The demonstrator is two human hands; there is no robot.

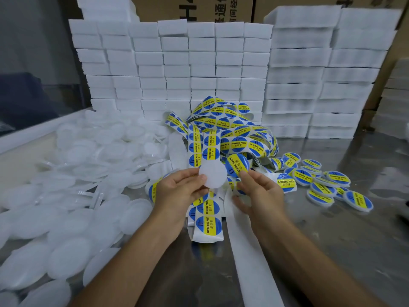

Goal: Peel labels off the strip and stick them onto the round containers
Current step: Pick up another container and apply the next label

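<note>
On a steel table (pixel 332 251) backed by white boxes (pixel 199 63), the left hand (pixel 177 191) pinches a blank container (pixel 213 176) mid-scene; the right hand (pixel 259 191) pinches a peeled label (pixel 236 166) beside it. The strip (pixel 223 134) lies heaped just beyond.

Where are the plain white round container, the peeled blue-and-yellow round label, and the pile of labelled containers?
plain white round container (pixel 213 177), head view, flat face
peeled blue-and-yellow round label (pixel 236 166), head view, centre
pile of labelled containers (pixel 318 185), head view, middle container

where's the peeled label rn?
Head view, centre: the peeled label is pinched in the right hand, just right of the blank container held by the left hand, in front of the label strips.
</note>
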